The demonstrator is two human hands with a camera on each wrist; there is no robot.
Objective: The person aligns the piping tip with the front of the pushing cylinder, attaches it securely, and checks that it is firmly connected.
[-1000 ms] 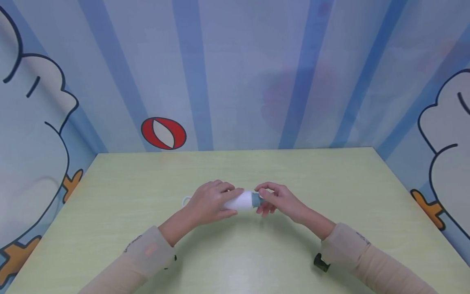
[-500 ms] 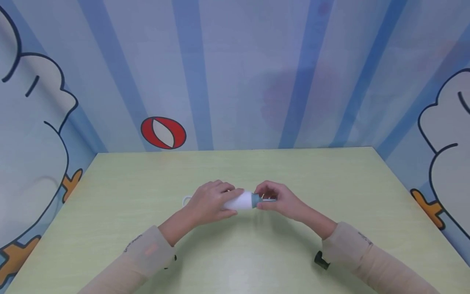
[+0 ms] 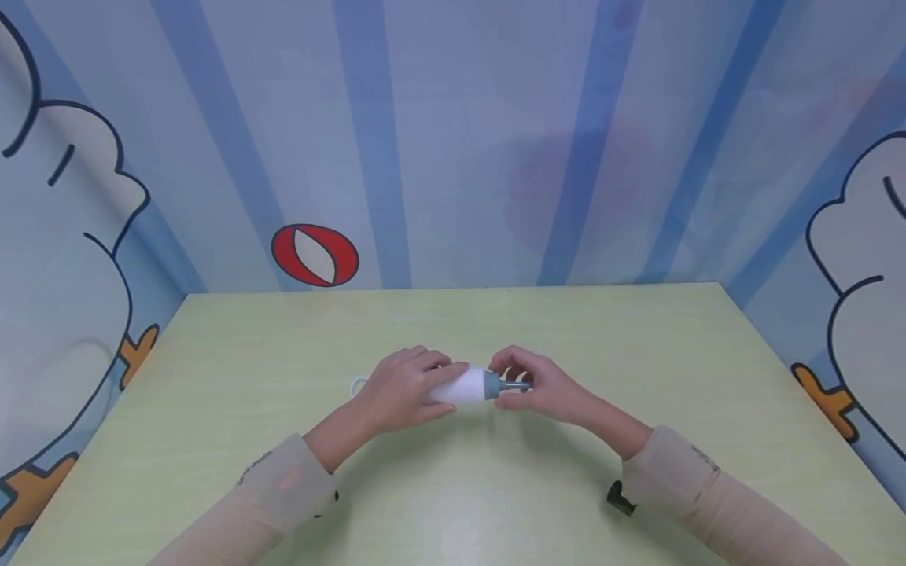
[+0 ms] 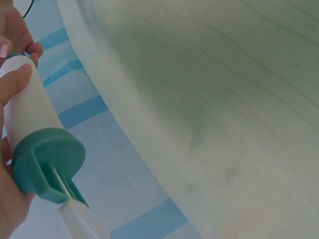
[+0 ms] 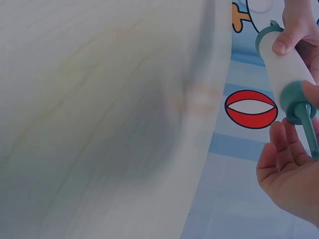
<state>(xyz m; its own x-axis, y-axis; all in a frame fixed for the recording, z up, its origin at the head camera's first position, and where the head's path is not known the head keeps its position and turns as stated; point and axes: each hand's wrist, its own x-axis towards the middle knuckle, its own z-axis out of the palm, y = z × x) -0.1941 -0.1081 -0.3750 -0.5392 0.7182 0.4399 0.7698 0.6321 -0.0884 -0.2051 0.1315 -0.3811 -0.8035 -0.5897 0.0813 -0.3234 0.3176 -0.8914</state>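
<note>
A white bottle-like cylinder (image 3: 463, 386) with teal end pieces is held sideways above the table. My left hand (image 3: 406, 387) grips its body, thumb and fingers around it. A white loop (image 3: 357, 384) extends from its left end, where a slotted teal end piece (image 4: 47, 162) shows in the left wrist view. At the opposite end, a round teal collar (image 5: 294, 99) carries a thin teal stem (image 5: 310, 129). My right hand (image 3: 541, 387) has its fingers curled round this collar, the stem pointing toward the palm. Exactly which right fingertips touch is hard to tell.
A pale yellow-green table (image 3: 283, 346) lies beneath both hands. Behind it rises a blue striped backdrop (image 3: 460, 157) printed with a red-and-white ball (image 3: 315, 255) and cartoon figures. A small black piece (image 3: 620, 498) shows under the right sleeve.
My right hand has rolled round the teal end: its thumb lay over the top earlier and is now at the underside, exposing the stem. My left hand and the cylinder have stayed almost still.
</note>
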